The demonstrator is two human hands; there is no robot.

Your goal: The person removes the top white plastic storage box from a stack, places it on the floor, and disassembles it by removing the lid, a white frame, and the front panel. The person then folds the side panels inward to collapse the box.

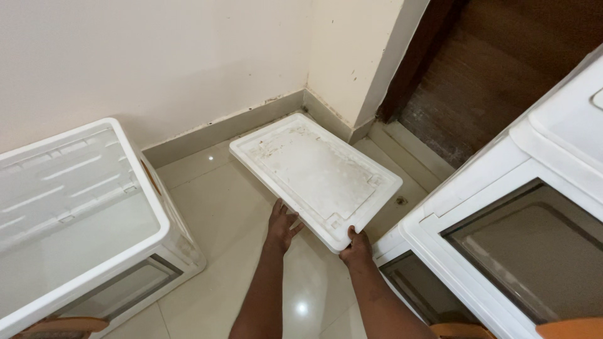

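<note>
Both hands (314,235) under white lid's (314,169) near edge

A flat white plastic lid panel (317,176) lies in the middle, its far end near the room corner where the cream wall (157,56) meets the grey skirting board (220,129). The left hand (281,227) is under its near left edge, the right hand (357,246) at its near corner. A white plastic storage box (81,213) stands on the tiled floor (220,213) to the left; a taller white plastic storage cabinet (502,220) stands to the right, with the dark wooden door (490,69) behind it
</note>
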